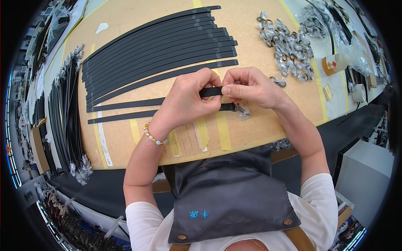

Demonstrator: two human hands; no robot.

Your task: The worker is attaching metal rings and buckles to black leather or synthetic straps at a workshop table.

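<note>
Both hands meet over the near side of the work table, on one flat black strap. My left hand, with a beaded bracelet at the wrist, pinches it close to its right end. At the very end, the thumb and fingers of my right hand are closed on the strap. The rest of that strap runs left across the table, under my left hand. Just nearer lies a second black strap, partly covered by my left hand. A plastic-wrapped metal fitting sits at its right end.
Several black straps lie side by side farther back. Plastic-wrapped metal rings are heaped at the right, near a bottle of orange liquid. A bundle of straps with wrapped ends lies along the left edge. Yellow tape marks the tabletop.
</note>
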